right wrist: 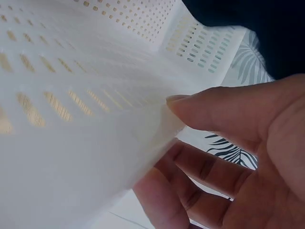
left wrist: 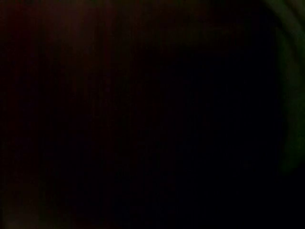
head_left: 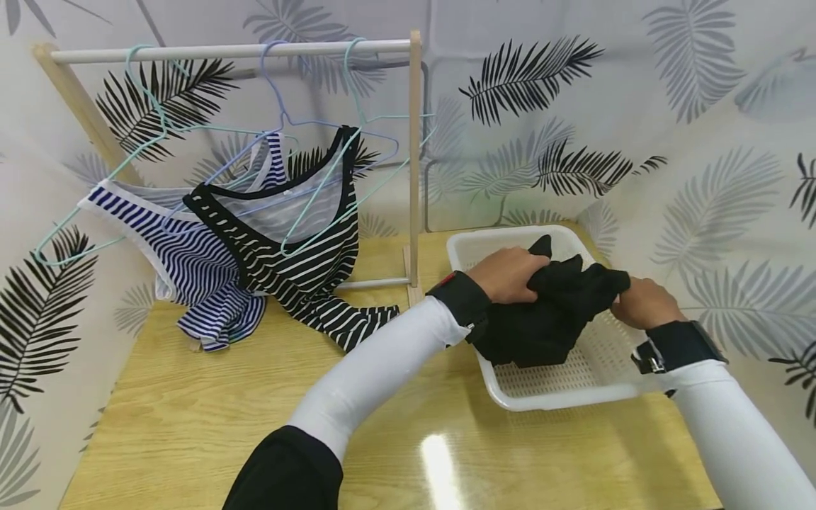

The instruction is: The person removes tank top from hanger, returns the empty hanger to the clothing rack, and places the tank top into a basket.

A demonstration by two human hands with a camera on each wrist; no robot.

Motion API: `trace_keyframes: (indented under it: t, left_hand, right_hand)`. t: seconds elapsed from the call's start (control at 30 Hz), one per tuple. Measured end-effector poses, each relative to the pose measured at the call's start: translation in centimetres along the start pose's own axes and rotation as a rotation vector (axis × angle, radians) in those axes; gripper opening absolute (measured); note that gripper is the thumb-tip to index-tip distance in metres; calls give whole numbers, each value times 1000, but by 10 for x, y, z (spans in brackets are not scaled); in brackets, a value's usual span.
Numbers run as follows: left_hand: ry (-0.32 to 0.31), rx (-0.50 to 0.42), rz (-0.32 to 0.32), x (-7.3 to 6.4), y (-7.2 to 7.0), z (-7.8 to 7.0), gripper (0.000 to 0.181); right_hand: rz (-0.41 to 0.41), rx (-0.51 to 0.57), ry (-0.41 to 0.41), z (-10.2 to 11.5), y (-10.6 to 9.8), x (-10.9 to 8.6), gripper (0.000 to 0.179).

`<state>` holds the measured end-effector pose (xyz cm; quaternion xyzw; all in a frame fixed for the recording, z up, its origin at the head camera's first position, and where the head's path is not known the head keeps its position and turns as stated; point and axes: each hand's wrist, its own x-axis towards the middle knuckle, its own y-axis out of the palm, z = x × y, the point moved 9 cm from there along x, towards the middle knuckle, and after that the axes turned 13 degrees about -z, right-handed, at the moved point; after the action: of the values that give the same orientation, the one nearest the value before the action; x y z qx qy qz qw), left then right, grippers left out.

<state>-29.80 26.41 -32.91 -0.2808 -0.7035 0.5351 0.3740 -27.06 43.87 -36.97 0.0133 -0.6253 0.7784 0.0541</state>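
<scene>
In the head view my left hand [head_left: 510, 276] grips a crumpled black garment [head_left: 554, 312], bunched up over the white plastic basket [head_left: 554, 401]. Its lower part hangs inside the basket; folds hide its kind. At the basket's right side my right hand [head_left: 647, 304] is close to the garment's far end. The right wrist view shows that hand's thumb [right wrist: 195, 109] inside the basket's rim and the fingers outside, pinching the wall. Dark cloth [right wrist: 248, 28] hangs above the thumb there. The left wrist view is almost wholly black.
A rack [head_left: 229, 51] at the back left carries several hangers. A blue-striped tank top [head_left: 172, 234] and a black-and-white striped top [head_left: 299, 262] hang from it, their hems on the wooden table [head_left: 255, 418]. Leaf-patterned sheeting [head_left: 733, 212] closes off the back and sides.
</scene>
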Motion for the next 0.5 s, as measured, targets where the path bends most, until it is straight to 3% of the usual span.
trace_keyframes:
  t: [0.1, 0.23, 0.5]
  left_hand:
    - [-25, 22, 84, -5, 11, 3, 50]
    - [-11, 19, 140, -10, 20, -5, 50]
    - [52, -12, 95, -8, 16, -28, 53]
  right_hand:
    - [1, -31, -85, 5, 1, 2, 51]
    - [11, -30, -94, -1, 8, 8, 60]
    - [20, -32, -96, 3, 9, 8, 59]
